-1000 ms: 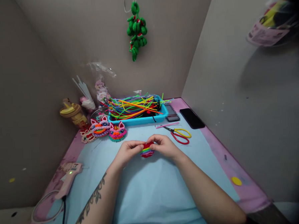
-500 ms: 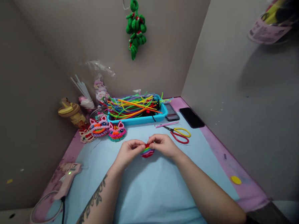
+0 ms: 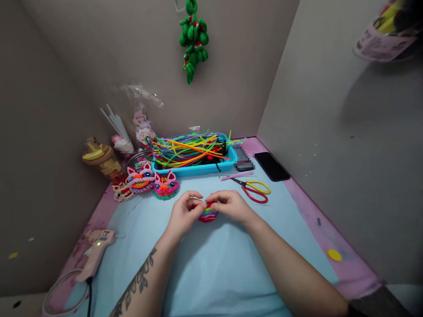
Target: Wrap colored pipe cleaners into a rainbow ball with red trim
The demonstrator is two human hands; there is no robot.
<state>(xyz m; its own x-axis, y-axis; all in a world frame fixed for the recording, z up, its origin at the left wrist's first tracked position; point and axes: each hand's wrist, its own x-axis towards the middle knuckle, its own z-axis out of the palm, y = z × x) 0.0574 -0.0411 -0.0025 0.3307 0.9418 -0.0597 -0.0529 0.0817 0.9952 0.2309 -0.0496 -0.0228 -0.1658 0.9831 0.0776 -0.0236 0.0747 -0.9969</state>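
Note:
A small rainbow-striped piece (image 3: 208, 215), red at its top and bottom, is pinched between both hands above the light blue cloth (image 3: 217, 267). My left hand (image 3: 188, 211) grips its left side with thumb and fingers. On its right side my right hand (image 3: 228, 206) holds the top edge, fingertips close to those of the left. The fingers cover the upper part of the piece. Beyond the hands stands a blue tray (image 3: 194, 170) heaped with colourful pipe cleaners (image 3: 186, 148).
Scissors (image 3: 254, 191), a pink strip (image 3: 237, 175) and a phone (image 3: 271, 166) lie right of the tray. Colourful animal-face crafts (image 3: 166, 185) sit left. A corded glue gun (image 3: 98, 254) lies at far left; a yellow disc (image 3: 334, 255) lies right.
The fingers of my left hand have lifted and spread a little from the piece's top, while its thumb stays there. My right fingertips have shifted slightly left.

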